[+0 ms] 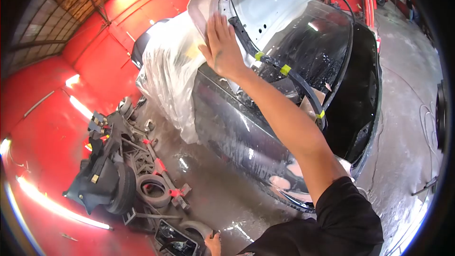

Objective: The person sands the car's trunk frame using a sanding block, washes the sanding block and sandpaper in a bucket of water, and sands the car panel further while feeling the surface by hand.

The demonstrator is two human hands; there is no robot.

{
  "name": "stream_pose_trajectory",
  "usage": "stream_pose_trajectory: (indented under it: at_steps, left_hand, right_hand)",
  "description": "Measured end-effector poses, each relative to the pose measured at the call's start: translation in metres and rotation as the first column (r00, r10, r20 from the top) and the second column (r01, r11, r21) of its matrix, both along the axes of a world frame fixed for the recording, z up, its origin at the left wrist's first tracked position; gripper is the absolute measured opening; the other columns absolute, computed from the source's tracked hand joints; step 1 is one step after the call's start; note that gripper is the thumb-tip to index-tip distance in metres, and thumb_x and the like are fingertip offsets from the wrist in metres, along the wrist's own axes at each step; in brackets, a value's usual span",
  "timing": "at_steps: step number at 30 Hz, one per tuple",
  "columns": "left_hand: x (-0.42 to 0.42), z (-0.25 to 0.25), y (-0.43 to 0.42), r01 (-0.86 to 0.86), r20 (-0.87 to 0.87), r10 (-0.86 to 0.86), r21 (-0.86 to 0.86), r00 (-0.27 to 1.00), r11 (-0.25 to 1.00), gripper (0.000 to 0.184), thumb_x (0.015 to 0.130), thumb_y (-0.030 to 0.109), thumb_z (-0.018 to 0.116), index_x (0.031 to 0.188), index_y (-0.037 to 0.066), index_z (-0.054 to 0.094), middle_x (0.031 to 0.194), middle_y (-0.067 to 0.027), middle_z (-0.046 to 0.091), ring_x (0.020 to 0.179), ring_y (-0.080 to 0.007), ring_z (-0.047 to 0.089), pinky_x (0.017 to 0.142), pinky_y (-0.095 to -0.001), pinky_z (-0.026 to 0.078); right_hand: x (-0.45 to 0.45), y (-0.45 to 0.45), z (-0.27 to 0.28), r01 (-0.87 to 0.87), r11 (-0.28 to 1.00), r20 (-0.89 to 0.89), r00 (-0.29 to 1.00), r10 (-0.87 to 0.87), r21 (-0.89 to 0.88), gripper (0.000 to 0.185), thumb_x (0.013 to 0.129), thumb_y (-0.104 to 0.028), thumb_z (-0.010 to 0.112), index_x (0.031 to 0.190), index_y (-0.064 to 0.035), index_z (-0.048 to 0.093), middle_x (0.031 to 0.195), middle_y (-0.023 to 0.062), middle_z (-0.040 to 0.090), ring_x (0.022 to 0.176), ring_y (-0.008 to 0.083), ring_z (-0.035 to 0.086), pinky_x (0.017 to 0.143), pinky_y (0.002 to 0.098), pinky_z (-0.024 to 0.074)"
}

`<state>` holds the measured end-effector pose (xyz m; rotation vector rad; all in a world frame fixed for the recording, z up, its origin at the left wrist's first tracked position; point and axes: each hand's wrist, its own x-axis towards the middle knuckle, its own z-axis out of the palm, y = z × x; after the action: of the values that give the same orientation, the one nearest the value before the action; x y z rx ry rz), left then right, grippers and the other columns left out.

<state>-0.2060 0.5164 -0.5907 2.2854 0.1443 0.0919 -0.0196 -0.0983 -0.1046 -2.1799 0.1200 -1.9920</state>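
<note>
Laying a flat hand on the lid's edge.
The right hand (222, 50) is spread out, gripping nothing; its palm looks to rest on the pale edge of the lid (284, 2), though the touch itself is hidden. The lid stands up over the black car (237, 118), in front of the person. A light, flat palm should feel bumps best, and slow strokes should beat pokes with the fingertips. Right of the hand, a black strip (303, 84) with yellow tape (285, 69) runs down past the arm; best not to knock it. Left hangs a thin sheet (168, 66) that could bunch under the palm. Low down, the left hand (213, 245) is curled round a dark thing (215, 233), too small to name.
</note>
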Motion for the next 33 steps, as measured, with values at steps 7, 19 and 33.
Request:
stream_pose_trajectory:
  at_steps: [7, 19, 33]
  left_hand:
    - [0.001, 0.014, -0.025, 0.036, -0.023, -0.037, -0.010, 0.999, 0.999, 0.047, 0.077, 0.022, 0.082, 0.113, -0.008, 0.076, 0.093, -0.0236, 0.078, 0.087, -0.0310, 0.076, 0.084, -0.0420, 0.058]
    - [-0.023, 0.042, -0.050, 0.068, 0.077, -0.067, -0.011, 0.995, 0.998, 0.046, 0.081, 0.016, 0.081, 0.117, -0.011, 0.073, 0.099, -0.0188, 0.079, 0.088, -0.0249, 0.075, 0.084, -0.0366, 0.058]
    - [-0.025, 0.097, -0.094, 0.016, -0.014, -0.017, -0.092, 1.000, 0.996, 0.045, 0.083, 0.019, 0.080, 0.117, -0.010, 0.073, 0.106, -0.0210, 0.078, 0.098, -0.0261, 0.073, 0.093, -0.0371, 0.055]
  right_hand:
    - [-0.033, 0.017, -0.082, -0.067, 0.994, -0.202, 0.976, 0.083, 0.084, 0.078, 0.103, -0.025, 0.060, 0.163, 0.0081, 0.023, 0.169, 0.0321, 0.028, 0.158, 0.0495, 0.026, 0.126, 0.0617, 0.0265]
    - [-0.021, 0.018, -0.045, -0.152, 0.985, -0.013, 0.988, 0.154, 0.087, 0.071, 0.095, -0.016, 0.064, 0.153, 0.0138, 0.036, 0.159, 0.0363, 0.038, 0.153, 0.0530, 0.031, 0.125, 0.0607, 0.0288]
    - [-0.021, -0.008, -0.022, -0.151, 0.988, 0.040, 0.988, 0.151, -0.004, 0.059, 0.094, -0.011, 0.060, 0.148, 0.0110, 0.046, 0.154, 0.0315, 0.048, 0.151, 0.0505, 0.037, 0.123, 0.0593, 0.0323]
